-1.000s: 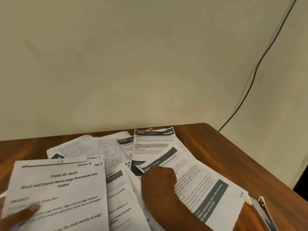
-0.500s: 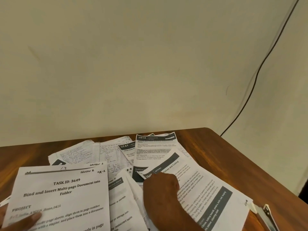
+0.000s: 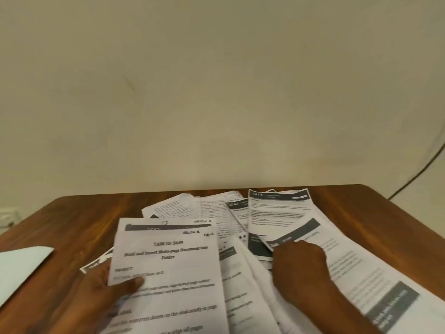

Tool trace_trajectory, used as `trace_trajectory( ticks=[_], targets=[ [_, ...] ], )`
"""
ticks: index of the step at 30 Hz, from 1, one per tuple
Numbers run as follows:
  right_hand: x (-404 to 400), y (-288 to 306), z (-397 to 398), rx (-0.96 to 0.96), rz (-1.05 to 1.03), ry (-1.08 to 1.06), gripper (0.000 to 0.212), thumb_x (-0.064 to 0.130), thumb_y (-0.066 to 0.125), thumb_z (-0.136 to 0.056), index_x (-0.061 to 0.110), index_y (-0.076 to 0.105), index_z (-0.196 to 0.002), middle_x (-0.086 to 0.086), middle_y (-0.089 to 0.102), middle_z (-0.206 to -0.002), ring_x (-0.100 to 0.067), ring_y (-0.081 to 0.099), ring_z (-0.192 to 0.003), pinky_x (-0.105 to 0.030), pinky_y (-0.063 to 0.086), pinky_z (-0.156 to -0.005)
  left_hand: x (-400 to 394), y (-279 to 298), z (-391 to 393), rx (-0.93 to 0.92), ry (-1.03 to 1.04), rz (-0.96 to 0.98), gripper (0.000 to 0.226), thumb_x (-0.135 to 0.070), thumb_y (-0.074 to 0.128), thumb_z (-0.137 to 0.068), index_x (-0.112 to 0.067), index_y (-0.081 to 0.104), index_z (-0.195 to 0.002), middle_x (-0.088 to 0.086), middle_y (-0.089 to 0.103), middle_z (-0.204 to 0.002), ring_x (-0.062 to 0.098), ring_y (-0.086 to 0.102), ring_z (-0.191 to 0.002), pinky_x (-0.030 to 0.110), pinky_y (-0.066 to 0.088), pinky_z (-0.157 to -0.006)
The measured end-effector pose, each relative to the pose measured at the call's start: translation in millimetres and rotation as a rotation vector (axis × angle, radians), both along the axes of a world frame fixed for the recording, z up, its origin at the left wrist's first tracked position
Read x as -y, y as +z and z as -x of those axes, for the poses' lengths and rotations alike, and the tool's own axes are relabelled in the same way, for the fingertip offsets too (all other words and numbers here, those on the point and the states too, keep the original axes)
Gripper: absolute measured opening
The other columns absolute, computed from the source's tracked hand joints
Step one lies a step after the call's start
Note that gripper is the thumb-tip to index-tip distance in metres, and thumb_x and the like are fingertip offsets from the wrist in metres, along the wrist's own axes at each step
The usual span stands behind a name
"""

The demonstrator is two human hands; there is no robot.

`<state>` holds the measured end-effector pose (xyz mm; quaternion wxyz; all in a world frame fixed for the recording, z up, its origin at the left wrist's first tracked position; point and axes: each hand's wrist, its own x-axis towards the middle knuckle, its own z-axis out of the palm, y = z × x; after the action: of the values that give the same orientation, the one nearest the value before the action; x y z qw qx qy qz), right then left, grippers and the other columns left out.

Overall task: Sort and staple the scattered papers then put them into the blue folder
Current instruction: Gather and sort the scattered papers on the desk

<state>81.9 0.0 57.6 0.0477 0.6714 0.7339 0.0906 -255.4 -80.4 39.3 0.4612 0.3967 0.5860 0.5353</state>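
papers spread over the table, a hand on each side

loose papers point(image 3: 216, 213) lie overlapping on the table point(image 3: 72, 218), fanned from the middle to the right. nearest, left of centre, a task sheet point(image 3: 168, 273) lies over the others, with the left hand point(image 3: 106, 292) at its left edge, thumb on top. to its right, the right hand point(image 3: 298, 263) rests on a long sheet point(image 3: 349, 273). behind that lies another sheet point(image 3: 277, 210). a separate sheet point(image 3: 21, 266) lies far left, apart. a cable point(image 3: 419, 174) hangs behind the table's right corner.
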Motion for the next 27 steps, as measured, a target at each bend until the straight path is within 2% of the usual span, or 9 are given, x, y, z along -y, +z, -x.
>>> trace_trajectory(
  ticks=[2, 5, 8, 12, 16, 19, 22, 24, 27],
  targets=[
    [5.0, -1.0, 0.4, 0.018, -0.051, 0.075, 0.022, 0.028, 0.051, -0.101, 0.027, 0.070, -0.113, 0.006, 0.072, -0.113, -0.015, 0.069, -0.101, -0.029, 0.048, -0.072, 0.9, 2.1, 0.1, 0.028, -0.019, 0.008, 0.055, 0.008, 0.089, -0.069, 0.002, 0.066, -0.118, 0.030, 0.076, -0.106, 0.055, 0.073, -0.095, 0.070, 0.054, -0.093],
    [12.2, -1.7, 5.8, -0.004, -0.106, 0.134, 0.023, 0.028, 0.048, -0.103, 0.029, 0.067, -0.117, 0.009, 0.070, -0.115, -0.012, 0.068, -0.101, -0.027, 0.041, -0.067, 4.6, 0.1, 5.2, 0.072, -0.006, 0.015, 0.042, 0.019, 0.070, -0.080, 0.008, 0.062, -0.121, 0.033, 0.074, -0.106, 0.055, 0.073, -0.094, 0.057, 0.065, -0.073],
    [4.7, -4.9, 3.6, -0.001, -0.110, 0.126, 0.026, 0.026, 0.044, -0.106, 0.030, 0.066, -0.120, 0.010, 0.069, -0.117, -0.011, 0.068, -0.103, -0.025, 0.040, -0.069, 7.7, 1.2, 4.6, 0.095, -0.037, -0.011, 0.044, 0.020, 0.066, -0.081, 0.010, 0.061, -0.123, 0.034, 0.073, -0.109, 0.054, 0.073, -0.094, 0.052, 0.065, -0.069],
    [9.4, 2.0, 9.8, 0.003, -0.088, 0.125, 0.027, 0.030, 0.047, -0.107, 0.028, 0.064, -0.127, 0.008, 0.069, -0.120, -0.012, 0.069, -0.105, -0.024, 0.053, -0.082, 8.6, 0.4, 6.3, 0.079, -0.043, -0.007, 0.045, 0.019, 0.073, -0.077, 0.008, 0.063, -0.120, 0.033, 0.074, -0.107, 0.052, 0.075, -0.089, 0.048, 0.065, -0.063],
    [10.0, 9.6, 10.1, 0.006, -0.047, 0.104, 0.027, 0.038, 0.047, -0.105, 0.030, 0.065, -0.124, 0.010, 0.069, -0.117, -0.010, 0.068, -0.103, -0.026, 0.047, -0.074, 8.9, -0.2, 6.5, -0.022, -0.003, 0.003, 0.040, 0.016, 0.076, -0.081, 0.004, 0.066, -0.118, 0.027, 0.077, -0.102, 0.046, 0.077, -0.085, 0.045, 0.064, -0.063],
    [6.8, 19.0, 6.3, -0.076, -0.001, 0.059, 0.043, 0.066, 0.044, -0.100, 0.032, 0.066, -0.116, 0.013, 0.069, -0.109, -0.008, 0.065, -0.091, -0.025, 0.047, -0.072, 7.1, 0.6, 6.3, -0.141, 0.041, 0.005, 0.035, 0.010, 0.076, -0.084, -0.002, 0.069, -0.116, 0.018, 0.080, -0.098, 0.038, 0.079, -0.083, 0.047, 0.061, -0.073],
    [-0.1, 36.8, -7.3, -0.193, 0.059, -0.038, 0.064, 0.089, 0.034, -0.087, 0.035, 0.065, -0.101, 0.014, 0.069, -0.100, -0.008, 0.060, -0.082, -0.028, 0.049, -0.069, 7.3, 2.5, 3.8, -0.264, 0.069, 0.015, 0.037, 0.004, 0.080, -0.084, -0.015, 0.070, -0.114, 0.006, 0.082, -0.092, 0.028, 0.080, -0.078, 0.040, 0.060, -0.069],
    [-10.2, 43.9, -27.4, -0.289, 0.055, -0.069, 0.061, 0.088, 0.040, -0.085, 0.035, 0.066, -0.101, 0.014, 0.068, -0.102, -0.008, 0.063, -0.087, -0.031, 0.056, -0.075, 6.0, 1.7, 4.8, -0.342, 0.114, -0.010, 0.042, 0.000, 0.084, -0.081, -0.022, 0.069, -0.113, -0.001, 0.082, -0.090, 0.023, 0.080, -0.076, 0.039, 0.060, -0.068],
    [-21.7, 44.9, -67.4, -0.364, -0.016, -0.109, 0.052, 0.075, 0.061, -0.085, 0.030, 0.065, -0.112, 0.014, 0.062, -0.098, -0.005, 0.058, -0.083, -0.031, 0.056, -0.078, 3.6, -1.6, 7.3, -0.460, 0.183, -0.048, 0.044, -0.011, 0.089, -0.078, -0.033, 0.068, -0.110, -0.003, 0.081, -0.091, 0.021, 0.079, -0.077, 0.045, 0.062, -0.070]
  ],
)
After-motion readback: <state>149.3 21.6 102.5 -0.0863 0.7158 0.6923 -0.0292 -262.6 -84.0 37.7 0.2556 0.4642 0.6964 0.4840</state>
